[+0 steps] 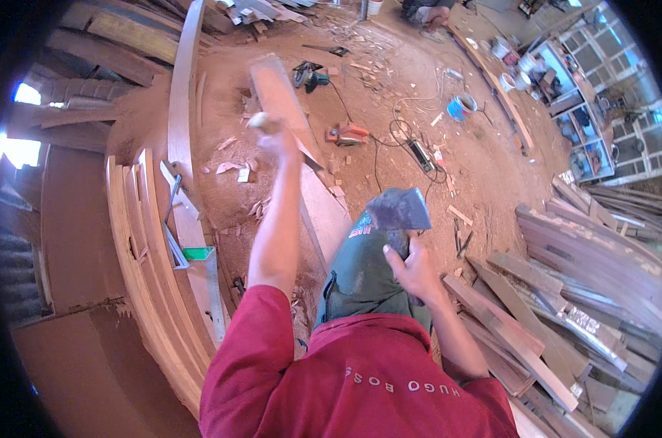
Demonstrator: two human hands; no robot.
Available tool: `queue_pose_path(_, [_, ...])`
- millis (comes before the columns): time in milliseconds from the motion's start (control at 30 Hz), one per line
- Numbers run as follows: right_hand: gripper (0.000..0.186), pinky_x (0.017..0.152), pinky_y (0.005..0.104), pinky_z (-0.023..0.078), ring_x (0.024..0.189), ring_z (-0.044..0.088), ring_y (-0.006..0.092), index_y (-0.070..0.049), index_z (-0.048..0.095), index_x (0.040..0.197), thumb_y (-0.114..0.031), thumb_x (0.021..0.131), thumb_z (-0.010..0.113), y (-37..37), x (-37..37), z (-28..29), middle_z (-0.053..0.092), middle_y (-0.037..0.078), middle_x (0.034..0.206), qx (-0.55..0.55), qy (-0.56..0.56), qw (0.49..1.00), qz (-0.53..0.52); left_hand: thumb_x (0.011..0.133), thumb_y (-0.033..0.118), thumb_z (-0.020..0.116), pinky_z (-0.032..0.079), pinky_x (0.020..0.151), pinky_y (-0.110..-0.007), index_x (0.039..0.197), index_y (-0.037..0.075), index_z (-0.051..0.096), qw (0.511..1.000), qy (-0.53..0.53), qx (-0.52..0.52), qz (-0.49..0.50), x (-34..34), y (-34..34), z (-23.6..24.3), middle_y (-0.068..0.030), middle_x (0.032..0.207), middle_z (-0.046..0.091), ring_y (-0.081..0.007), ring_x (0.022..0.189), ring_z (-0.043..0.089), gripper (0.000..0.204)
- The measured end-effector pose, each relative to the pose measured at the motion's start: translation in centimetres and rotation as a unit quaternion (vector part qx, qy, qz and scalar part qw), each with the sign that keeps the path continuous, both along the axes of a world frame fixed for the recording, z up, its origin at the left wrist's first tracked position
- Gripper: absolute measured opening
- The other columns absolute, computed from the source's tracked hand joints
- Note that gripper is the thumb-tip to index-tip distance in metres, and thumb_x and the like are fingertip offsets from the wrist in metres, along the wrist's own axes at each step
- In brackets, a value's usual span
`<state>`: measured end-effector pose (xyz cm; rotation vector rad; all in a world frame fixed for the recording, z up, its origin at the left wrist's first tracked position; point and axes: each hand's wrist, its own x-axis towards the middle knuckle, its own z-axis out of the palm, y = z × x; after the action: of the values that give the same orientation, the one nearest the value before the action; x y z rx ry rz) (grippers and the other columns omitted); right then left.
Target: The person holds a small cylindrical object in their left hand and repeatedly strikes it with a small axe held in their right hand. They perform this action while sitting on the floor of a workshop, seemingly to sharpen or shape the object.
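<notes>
In my right hand (413, 266) is a hatchet (402, 210), its dark, broad blade up in front of my green trousers. My fingers wrap round the handle below the head. My left arm reaches forward, and my left hand (276, 139) is closed over a long wooden plank (278, 84) on the floor. A small pale, rounded thing (258, 119) shows at its fingers; its kind is too unclear to name. Left of that arm, a try square (198, 253) with a green stock lies on a long timber (181, 109).
A red power planer (347, 134), a circular saw (310, 76), a power strip (421, 155) with cords and a blue bucket (461, 107) stand on the sawdust-covered floor. Stacked boards (594, 255) lie at the right, upright boards (137, 241) at the left. Another person (427, 13) is at the far edge.
</notes>
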<state>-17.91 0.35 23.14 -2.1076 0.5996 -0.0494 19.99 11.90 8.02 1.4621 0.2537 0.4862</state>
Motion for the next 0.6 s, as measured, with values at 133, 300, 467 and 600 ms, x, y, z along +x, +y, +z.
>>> queue_pose_path(133, [0.044,0.077,0.0470,0.051,0.088,0.066,0.0453,0.009,0.055,0.111,-0.026,0.086,0.066,0.4,-3.5,-3.0,0.064,0.033,0.088,0.049,0.049,0.997,-0.022,0.079,0.007,0.073,0.045,0.055,-0.033,0.092,0.003,0.058,0.961,-0.001,-0.234,-0.150,-2.9,-3.0,7.5,-0.0019,0.075,0.060,-0.0131,0.060,0.055,0.020])
queue_pose_path(300, [0.041,0.073,0.0462,0.051,0.080,0.068,0.0399,0.009,0.056,0.106,-0.026,0.086,0.066,1.4,-5.5,-6.7,0.064,0.030,0.080,0.092,0.088,0.992,0.009,0.079,0.011,0.075,0.044,0.053,-0.031,0.077,0.003,0.060,0.939,0.007,-0.018,-0.344,-11.0,-4.0,6.3,-0.0003,0.071,0.060,-0.0104,0.060,0.055,0.018])
queue_pose_path(467, [0.039,0.062,0.0443,0.050,0.058,0.066,0.0323,0.009,0.056,0.099,-0.027,0.086,0.066,1.3,-5.0,-5.4,0.061,0.023,0.066,0.142,0.104,0.984,0.010,0.078,0.014,0.075,0.045,0.055,-0.033,0.071,0.002,0.061,0.940,0.009,0.077,-0.332,-13.7,-3.3,2.5,-0.0022,0.065,0.059,-0.0139,0.059,0.055,0.020])
queue_pose_path(600, [0.039,0.061,0.0448,0.051,0.056,0.065,0.0315,0.009,0.056,0.099,-0.027,0.086,0.066,1.0,-5.2,-5.7,0.061,0.023,0.065,0.162,0.109,0.981,-0.008,0.079,0.002,0.071,0.037,0.045,-0.025,0.066,0.006,0.056,0.944,-0.067,0.092,-0.311,-15.4,-3.8,3.1,0.0018,0.057,0.053,-0.0072,0.048,0.048,0.020])
